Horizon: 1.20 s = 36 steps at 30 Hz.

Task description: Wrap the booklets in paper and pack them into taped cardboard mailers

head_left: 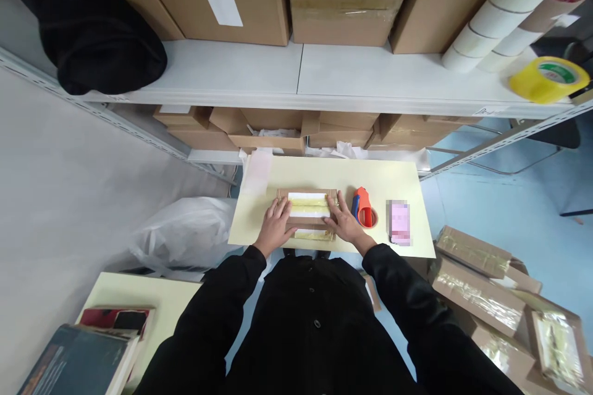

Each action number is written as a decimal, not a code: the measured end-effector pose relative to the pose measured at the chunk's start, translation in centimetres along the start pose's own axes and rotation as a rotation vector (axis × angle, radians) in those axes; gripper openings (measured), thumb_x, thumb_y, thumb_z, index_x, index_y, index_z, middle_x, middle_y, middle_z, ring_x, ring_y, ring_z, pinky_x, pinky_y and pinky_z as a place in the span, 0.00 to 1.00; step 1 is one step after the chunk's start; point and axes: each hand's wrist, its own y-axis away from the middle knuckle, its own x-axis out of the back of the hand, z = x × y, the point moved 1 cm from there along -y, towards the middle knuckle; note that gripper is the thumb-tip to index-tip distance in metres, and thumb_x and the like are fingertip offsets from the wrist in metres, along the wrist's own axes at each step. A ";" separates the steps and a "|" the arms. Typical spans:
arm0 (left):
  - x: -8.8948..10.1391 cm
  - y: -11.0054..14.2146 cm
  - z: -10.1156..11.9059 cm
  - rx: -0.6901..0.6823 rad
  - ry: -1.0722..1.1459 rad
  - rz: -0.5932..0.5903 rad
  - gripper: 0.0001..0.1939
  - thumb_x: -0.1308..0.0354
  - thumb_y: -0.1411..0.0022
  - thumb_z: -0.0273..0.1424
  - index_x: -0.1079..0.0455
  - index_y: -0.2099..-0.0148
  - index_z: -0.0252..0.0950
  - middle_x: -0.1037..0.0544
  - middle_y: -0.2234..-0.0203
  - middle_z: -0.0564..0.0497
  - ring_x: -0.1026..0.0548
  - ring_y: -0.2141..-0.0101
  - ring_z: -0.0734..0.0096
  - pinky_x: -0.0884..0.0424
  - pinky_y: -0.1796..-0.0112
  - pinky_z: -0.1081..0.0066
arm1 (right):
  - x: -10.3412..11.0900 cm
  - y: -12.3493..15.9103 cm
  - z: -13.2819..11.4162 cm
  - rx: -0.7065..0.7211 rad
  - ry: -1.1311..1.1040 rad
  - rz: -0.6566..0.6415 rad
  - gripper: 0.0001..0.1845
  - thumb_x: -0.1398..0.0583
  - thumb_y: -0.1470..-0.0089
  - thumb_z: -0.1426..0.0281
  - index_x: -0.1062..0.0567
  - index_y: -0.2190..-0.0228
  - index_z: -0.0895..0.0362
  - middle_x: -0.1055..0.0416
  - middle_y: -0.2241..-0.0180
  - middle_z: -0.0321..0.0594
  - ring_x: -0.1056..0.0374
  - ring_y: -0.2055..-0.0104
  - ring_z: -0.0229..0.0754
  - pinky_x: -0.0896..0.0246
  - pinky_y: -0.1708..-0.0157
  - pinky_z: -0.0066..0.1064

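A small brown cardboard box [306, 223] lies on the pale yellow table [333, 173], with white paper and strips of clear yellowish tape across its top. My left hand [275, 225] rests on the box's left end, fingers spread. At the right end, my right hand [345, 222] lies on the top with its fingers stretched out. Neither hand is wrapped round anything. Just right of my right hand is an orange and blue tape dispenser [364, 207] holding a roll of tape. Farther right lies a pink phone-like item [399, 222], blurred out.
A metal shelf [259, 74] behind the table carries large cartons [347, 6], white rolls [500, 15], a yellow tape roll [549, 79] and a black cloth item [102, 37]. Taped parcels [482, 290] are piled at right. Books [76, 361] sit lower left, near a plastic bag [185, 231].
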 end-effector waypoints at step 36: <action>0.3 0.2 1.9 0.114 -0.032 -0.110 0.30 0.53 0.34 0.29 0.51 0.31 0.41 0.46 0.35 0.44 0.51 0.34 0.53 0.63 0.39 0.38 | -1.4 0.5 7.9 -0.565 0.131 0.210 0.24 0.46 0.44 0.59 0.37 0.54 0.65 0.28 0.69 0.59 0.28 0.65 0.61 0.38 0.64 0.49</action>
